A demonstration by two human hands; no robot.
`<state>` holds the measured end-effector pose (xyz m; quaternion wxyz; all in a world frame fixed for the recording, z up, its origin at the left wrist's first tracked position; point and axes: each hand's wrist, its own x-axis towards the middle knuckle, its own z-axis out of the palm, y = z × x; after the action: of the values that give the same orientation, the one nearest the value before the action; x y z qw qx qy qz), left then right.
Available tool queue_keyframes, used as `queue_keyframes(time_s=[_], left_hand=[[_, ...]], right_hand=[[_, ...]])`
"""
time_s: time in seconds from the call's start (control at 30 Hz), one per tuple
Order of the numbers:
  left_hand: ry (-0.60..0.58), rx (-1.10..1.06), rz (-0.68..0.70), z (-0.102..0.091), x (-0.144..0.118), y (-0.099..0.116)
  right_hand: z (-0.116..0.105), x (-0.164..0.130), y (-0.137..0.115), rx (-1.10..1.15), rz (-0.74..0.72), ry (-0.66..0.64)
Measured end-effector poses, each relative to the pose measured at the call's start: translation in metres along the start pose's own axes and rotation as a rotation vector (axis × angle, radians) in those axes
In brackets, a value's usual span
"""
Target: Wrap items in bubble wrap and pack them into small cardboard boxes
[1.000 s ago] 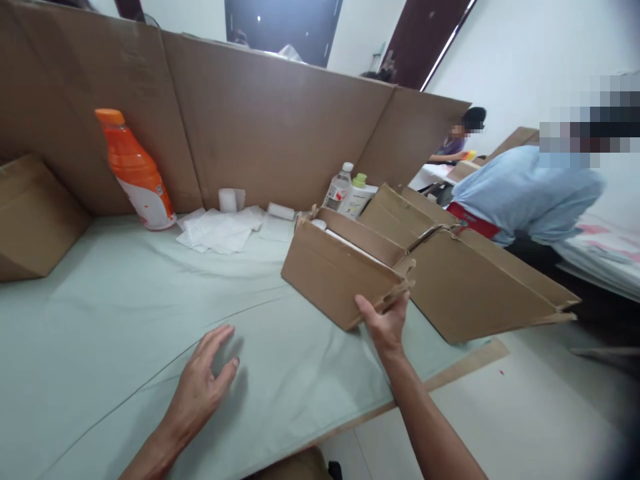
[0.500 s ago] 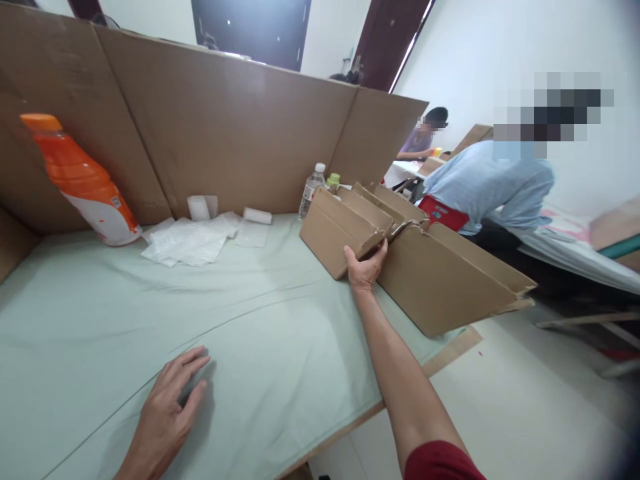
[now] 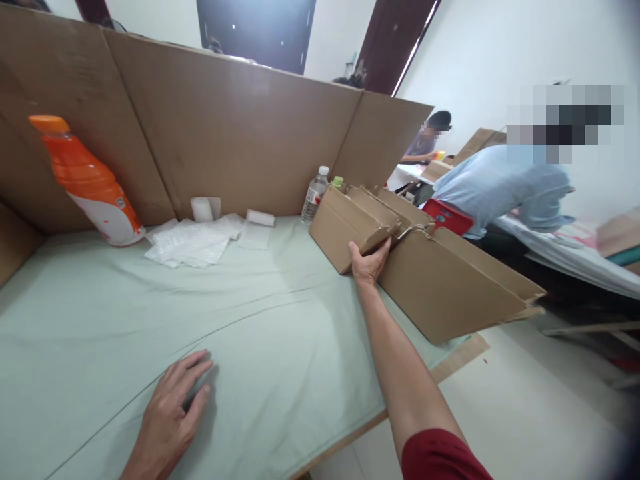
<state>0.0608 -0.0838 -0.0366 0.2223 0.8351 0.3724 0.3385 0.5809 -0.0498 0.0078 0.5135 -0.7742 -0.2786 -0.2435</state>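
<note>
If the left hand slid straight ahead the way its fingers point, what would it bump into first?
Probably nothing soon. The left hand lies flat on the green cloth, fingers pointing up and right over bare cloth. Far along, it might reach the cardboard box, though depth is unclear.

Two bare hands are showing: the left hand (image 3: 167, 417) is lying flat on the near green cloth, and the right hand (image 3: 369, 261) is gripping one open cardboard box (image 3: 350, 223) at the right. One large cardboard flap (image 3: 450, 283) is leaning beside that box. Three bottles are standing on the table: one orange bottle (image 3: 87, 183) at the far left, one clear water bottle (image 3: 315, 194) and one green-capped bottle (image 3: 338, 181) behind the box. Two white rolls (image 3: 203, 209) (image 3: 261, 217) are sitting by one pile of plastic bags (image 3: 190, 241). Two other people (image 3: 505, 190) (image 3: 425, 140) are working at the far right.
</note>
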Motion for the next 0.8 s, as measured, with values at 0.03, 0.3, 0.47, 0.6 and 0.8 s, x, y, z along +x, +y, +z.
queue_keyframes(time_s=[0.03, 0.3, 0.47, 0.6, 0.8], left_hand=[[0.030, 0.024, 0.032, 0.000, 0.002, 0.002], [0.044, 0.104, 0.144, 0.000, 0.009, 0.013], [-0.019, 0.082, 0.064, -0.002, 0.008, 0.020], [-0.070, 0.066, 0.008, -0.003, 0.010, 0.027], [-0.114, 0.026, -0.027, -0.006, 0.014, 0.032]], right_hand=[[0.000, 0.000, 0.000, 0.000, 0.002, -0.009], [-0.004, 0.008, -0.008, 0.020, 0.076, -0.068], [-0.010, -0.014, -0.014, 0.058, 0.173, -0.137], [-0.016, -0.071, -0.024, 0.127, 0.237, -0.294], [-0.017, -0.142, -0.081, 0.256, -0.070, -0.629]])
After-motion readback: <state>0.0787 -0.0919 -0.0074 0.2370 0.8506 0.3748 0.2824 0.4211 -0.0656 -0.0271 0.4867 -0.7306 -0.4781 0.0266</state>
